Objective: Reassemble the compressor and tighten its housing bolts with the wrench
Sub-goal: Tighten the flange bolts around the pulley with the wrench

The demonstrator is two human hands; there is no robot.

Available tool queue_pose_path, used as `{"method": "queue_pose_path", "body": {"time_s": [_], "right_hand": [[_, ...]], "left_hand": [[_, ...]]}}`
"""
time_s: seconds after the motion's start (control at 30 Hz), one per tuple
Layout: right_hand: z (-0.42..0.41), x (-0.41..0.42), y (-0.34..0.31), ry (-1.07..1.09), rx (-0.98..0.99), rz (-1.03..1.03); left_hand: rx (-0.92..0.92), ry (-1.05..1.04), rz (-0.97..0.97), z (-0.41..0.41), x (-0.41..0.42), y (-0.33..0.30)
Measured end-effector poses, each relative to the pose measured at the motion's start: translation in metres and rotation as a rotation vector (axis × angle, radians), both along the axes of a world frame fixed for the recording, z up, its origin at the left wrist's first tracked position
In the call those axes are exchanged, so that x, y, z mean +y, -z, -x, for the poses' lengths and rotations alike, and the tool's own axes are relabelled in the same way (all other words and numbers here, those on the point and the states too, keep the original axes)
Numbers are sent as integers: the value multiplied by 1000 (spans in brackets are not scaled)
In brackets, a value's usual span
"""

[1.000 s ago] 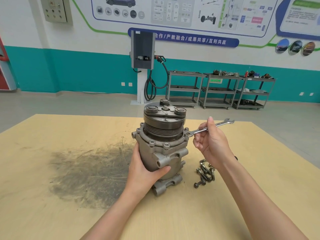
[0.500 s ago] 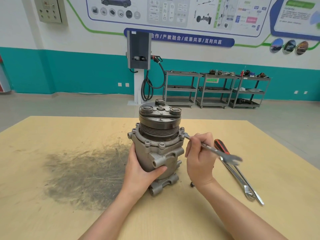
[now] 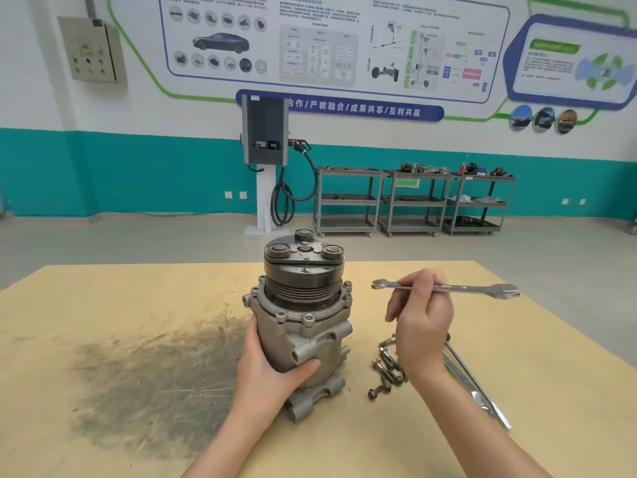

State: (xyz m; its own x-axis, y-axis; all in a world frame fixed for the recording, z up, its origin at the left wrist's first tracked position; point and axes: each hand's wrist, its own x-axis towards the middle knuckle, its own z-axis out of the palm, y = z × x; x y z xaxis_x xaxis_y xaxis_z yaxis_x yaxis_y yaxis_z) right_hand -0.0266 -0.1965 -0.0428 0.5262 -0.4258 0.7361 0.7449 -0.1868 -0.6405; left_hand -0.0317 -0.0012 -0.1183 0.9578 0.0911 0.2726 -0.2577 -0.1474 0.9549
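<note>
A grey metal compressor [image 3: 305,326] with a dark pulley on top stands upright on the wooden table [image 3: 120,298]. My left hand [image 3: 272,369] grips its lower body from the left, thumb across the front. My right hand [image 3: 420,322] holds a silver open-ended wrench [image 3: 475,289] level in the air, to the right of the compressor. The wrench's left jaw is apart from the housing flange and its bolts. Several loose bolts [image 3: 386,369] lie on the table below my right hand.
A dark greasy smear [image 3: 148,377] covers the table left of the compressor. More long metal tools [image 3: 479,391] lie on the table at the right, partly behind my right forearm. Grey shelf carts [image 3: 413,201] and a charging post [image 3: 265,160] stand far behind.
The wrench has come off the flange bolt; my right hand lifted it and turned it level, away to the right. My left hand keeps its grip on the compressor.
</note>
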Motion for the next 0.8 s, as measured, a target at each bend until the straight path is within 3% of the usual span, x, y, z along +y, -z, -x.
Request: {"method": "queue_pose_path", "body": {"time_s": [0.17, 0.3, 0.5, 0.7, 0.8], "right_hand": [[-9, -55, 26, -50, 467, -9], [-3, -78, 50, -85, 679, 63], [-4, -84, 65, 38, 702, 320], [-7, -101, 75, 265, 714, 892], [-8, -98, 77, 257, 706, 1024]], "left_hand": [[-9, -4, 24, -1, 0, 2], [-11, 3, 37, -2, 1, 4], [-35, 1, 26, -2, 2, 6], [-49, 12, 32, -1, 2, 6], [-54, 14, 27, -1, 2, 7]]}}
